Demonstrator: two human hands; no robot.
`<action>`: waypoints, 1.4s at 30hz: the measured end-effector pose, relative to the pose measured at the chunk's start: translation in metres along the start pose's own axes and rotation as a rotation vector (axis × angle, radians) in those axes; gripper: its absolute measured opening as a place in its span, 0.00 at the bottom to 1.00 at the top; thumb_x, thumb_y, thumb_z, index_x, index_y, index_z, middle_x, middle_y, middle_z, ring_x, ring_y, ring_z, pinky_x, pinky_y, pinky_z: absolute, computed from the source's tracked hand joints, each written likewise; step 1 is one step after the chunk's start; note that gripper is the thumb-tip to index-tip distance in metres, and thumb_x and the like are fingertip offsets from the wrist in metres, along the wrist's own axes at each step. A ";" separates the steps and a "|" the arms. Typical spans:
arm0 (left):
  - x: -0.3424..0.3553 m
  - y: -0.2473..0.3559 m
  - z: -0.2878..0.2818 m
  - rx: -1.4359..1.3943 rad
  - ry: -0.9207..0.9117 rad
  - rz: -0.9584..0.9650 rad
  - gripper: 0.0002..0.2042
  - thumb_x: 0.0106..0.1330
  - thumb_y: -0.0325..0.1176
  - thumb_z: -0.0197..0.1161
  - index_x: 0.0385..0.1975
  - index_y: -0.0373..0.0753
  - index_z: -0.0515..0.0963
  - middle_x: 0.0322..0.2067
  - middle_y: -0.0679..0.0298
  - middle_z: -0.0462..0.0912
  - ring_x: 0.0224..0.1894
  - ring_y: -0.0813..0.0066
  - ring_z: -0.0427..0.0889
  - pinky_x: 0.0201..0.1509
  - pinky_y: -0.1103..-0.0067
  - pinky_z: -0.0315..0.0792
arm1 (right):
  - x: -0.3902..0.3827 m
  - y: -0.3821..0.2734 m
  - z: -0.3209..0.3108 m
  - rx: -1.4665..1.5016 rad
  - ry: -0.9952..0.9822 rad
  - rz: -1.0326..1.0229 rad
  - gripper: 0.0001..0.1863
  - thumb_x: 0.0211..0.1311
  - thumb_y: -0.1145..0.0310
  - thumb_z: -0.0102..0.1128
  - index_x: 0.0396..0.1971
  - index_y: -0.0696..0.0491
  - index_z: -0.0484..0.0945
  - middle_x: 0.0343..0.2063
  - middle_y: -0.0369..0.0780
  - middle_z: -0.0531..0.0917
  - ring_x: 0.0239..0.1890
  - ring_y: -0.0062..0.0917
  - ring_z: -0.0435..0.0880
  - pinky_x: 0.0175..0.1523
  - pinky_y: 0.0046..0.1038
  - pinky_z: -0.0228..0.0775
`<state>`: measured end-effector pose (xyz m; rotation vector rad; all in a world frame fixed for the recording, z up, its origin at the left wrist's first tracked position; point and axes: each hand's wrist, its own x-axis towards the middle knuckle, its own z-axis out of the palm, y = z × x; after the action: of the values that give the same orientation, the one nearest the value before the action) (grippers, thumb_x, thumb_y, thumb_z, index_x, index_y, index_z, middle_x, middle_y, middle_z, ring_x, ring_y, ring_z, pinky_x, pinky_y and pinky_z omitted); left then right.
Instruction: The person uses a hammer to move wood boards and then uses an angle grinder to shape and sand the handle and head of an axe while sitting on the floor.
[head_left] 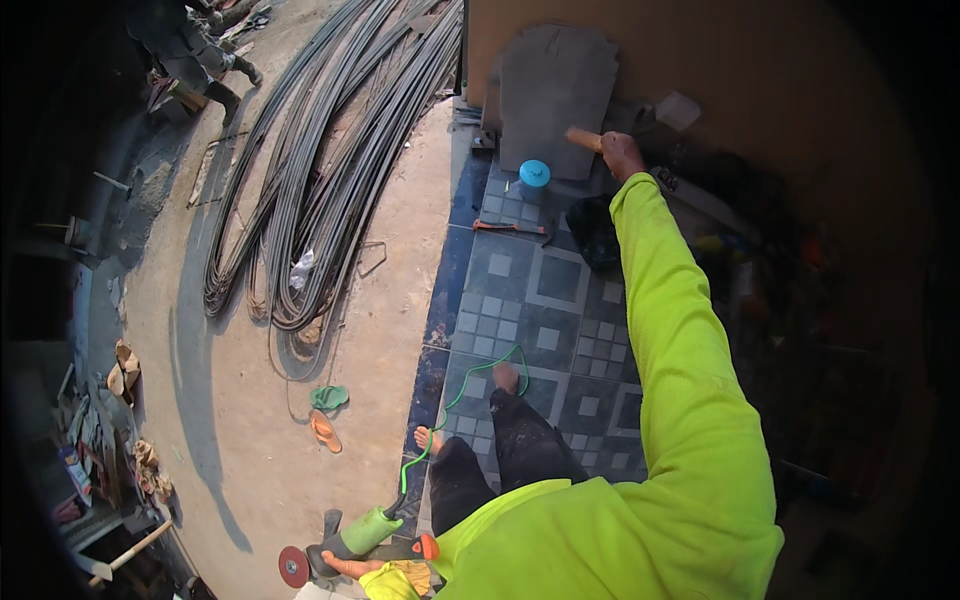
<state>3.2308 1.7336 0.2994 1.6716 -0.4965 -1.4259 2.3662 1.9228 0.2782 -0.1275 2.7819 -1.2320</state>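
Note:
Low at the left, my left hand [350,567] is closed round an angle grinder [366,533] with a green body and a red-brown disc [294,567]. A green cord [462,389] runs from the grinder's rear across the tiles past my bare feet. My right arm stretches far forward, and my right hand [622,157] grips a wooden handle [584,139]; its other end is not clear. Beyond that hand, a grey, rough-edged board [556,95] leans against the wall. A light-blue lidded container [534,175] and an orange-and-black hacksaw-like tool [510,228] lie nearby on the tiles.
Bundled steel rods [330,180] curve over the concrete at the left. A green sandal [329,397] and an orange sandal [325,432] lie near the patterned tile floor [500,264]. A black bag [594,232] sits by my right arm. Another person's legs [205,75] show at the far left.

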 end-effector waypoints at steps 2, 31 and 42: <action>0.022 -0.003 -0.019 -0.029 -0.010 -0.002 0.36 0.57 0.66 0.61 0.53 0.41 0.77 0.47 0.55 0.82 0.46 0.58 0.83 0.48 0.58 0.78 | 0.000 0.022 -0.012 -0.197 -0.007 -0.197 0.21 0.65 0.56 0.47 0.36 0.59 0.81 0.19 0.42 0.78 0.15 0.29 0.76 0.22 0.35 0.65; 0.082 0.174 -0.180 0.002 0.374 0.243 0.37 0.55 0.64 0.60 0.57 0.39 0.74 0.51 0.50 0.81 0.48 0.50 0.84 0.53 0.56 0.77 | -0.270 -0.013 0.068 -0.852 -0.322 -0.057 0.13 0.63 0.68 0.63 0.43 0.59 0.86 0.44 0.46 0.87 0.48 0.38 0.87 0.54 0.32 0.77; 0.066 0.151 -0.138 0.082 0.424 0.232 0.37 0.56 0.64 0.59 0.56 0.38 0.74 0.51 0.50 0.81 0.47 0.50 0.84 0.52 0.56 0.77 | -0.224 0.061 0.062 -0.782 -0.282 -0.155 0.18 0.65 0.60 0.52 0.37 0.59 0.85 0.38 0.53 0.85 0.42 0.45 0.86 0.47 0.39 0.78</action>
<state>3.4120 1.6482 0.3782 1.8511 -0.4909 -0.8626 2.5934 1.9439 0.2040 -0.5258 2.8469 -0.0582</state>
